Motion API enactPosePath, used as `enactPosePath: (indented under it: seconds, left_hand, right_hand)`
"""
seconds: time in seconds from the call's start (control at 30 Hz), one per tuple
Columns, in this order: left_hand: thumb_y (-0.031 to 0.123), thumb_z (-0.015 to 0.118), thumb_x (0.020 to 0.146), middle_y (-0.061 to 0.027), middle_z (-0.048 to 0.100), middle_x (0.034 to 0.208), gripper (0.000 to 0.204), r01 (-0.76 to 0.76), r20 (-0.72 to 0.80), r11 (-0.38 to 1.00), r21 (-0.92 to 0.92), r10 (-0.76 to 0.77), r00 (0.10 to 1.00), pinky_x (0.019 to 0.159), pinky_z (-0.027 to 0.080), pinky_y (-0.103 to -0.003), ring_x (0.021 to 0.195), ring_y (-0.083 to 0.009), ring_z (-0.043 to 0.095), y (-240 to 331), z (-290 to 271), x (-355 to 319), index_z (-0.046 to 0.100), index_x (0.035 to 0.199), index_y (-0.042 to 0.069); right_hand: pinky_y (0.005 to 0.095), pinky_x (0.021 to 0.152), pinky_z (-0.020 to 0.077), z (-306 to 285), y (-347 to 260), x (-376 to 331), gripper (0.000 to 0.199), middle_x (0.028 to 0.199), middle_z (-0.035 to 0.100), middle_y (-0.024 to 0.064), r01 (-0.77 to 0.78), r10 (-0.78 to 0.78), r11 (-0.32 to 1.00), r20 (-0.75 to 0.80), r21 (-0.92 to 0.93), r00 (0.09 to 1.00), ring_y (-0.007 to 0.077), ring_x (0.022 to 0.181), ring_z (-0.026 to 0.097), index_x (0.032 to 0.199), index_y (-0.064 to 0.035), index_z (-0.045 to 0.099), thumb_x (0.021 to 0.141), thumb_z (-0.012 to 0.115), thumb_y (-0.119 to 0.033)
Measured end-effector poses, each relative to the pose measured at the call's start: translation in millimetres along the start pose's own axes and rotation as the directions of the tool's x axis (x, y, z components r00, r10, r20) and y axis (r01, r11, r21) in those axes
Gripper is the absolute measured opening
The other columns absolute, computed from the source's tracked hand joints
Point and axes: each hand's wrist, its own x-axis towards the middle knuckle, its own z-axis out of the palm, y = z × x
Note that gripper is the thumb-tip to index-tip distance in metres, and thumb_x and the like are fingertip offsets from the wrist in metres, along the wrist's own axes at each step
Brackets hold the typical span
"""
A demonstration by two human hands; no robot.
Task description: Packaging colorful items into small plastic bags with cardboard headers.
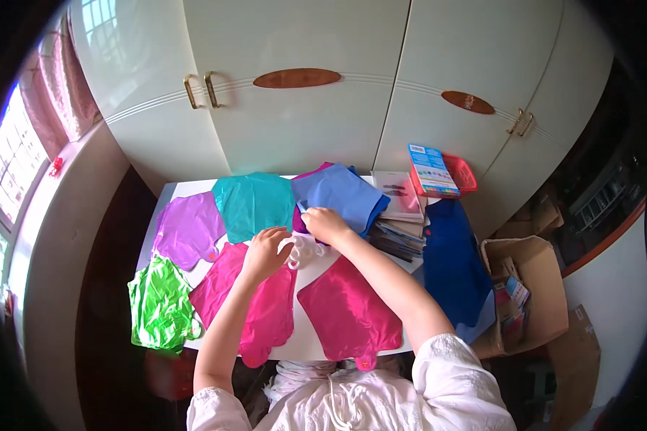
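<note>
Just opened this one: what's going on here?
A person works bare-handed at a white table spread with colourful, shiny fabric-like pieces. The right hand is at the left edge of the light blue piece; whether it grips it is unclear. The left hand is open, beside white cords. Teal, purple, green and pink pieces lie around. An open cardboard box stands at the right.

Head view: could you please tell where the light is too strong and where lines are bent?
In the head view, the window at left is washed out, and the shiny green piece carries bright highlights, while the blue piece by the right hand looks duller; in the head view, the cabinet doors show bowed edges, and the picture's corners go black.
</note>
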Motion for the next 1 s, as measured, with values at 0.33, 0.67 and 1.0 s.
enactPosePath:
  seconds: [0.33, 0.67, 1.0]
  left_hand:
    - [0.019, 0.065, 0.082, -0.0132, 0.065, 0.113, 0.023, -0.015, 0.007, 0.999, -0.033, 0.015, 1.000, 0.092, 0.046, -0.042, 0.108, -0.0322, 0.058, -34, 2, 16, 0.068, 0.100, 0.005]
    - [0.022, 0.060, 0.087, -0.0147, 0.067, 0.103, 0.025, 0.001, 0.157, 0.999, -0.054, 0.008, 0.988, 0.087, 0.047, -0.042, 0.099, -0.0337, 0.061, -36, 24, 58, 0.066, 0.104, 0.005]
    - [0.032, 0.050, 0.092, -0.0045, 0.067, 0.099, 0.028, -0.205, 0.334, 0.959, 0.194, 0.132, 0.933, 0.079, 0.049, -0.042, 0.094, -0.0251, 0.062, -56, 50, 68, 0.069, 0.101, 0.014]
  right_hand:
    - [0.0400, 0.073, 0.0545, 35, 1, 6, 0.020, 0.081, 0.067, 0.0134, -0.074, 0.074, 0.997, 0.018, -0.009, 0.997, 0.0297, 0.080, 0.067, 0.077, -0.0043, 0.068, 0.077, 0.066, -0.024]
    - [0.0372, 0.065, 0.0511, 18, 15, 8, 0.024, 0.074, 0.068, 0.0132, -0.395, 0.437, 0.819, -0.007, 0.416, 0.899, 0.0281, 0.069, 0.067, 0.077, -0.0066, 0.071, 0.065, 0.080, -0.025]
    - [0.0311, 0.060, 0.0473, -3, 102, 17, 0.018, 0.081, 0.068, 0.0064, -0.467, 0.613, 0.296, 0.209, 0.833, 0.762, 0.0149, 0.066, 0.060, 0.091, 0.0009, 0.067, 0.083, 0.069, -0.015]
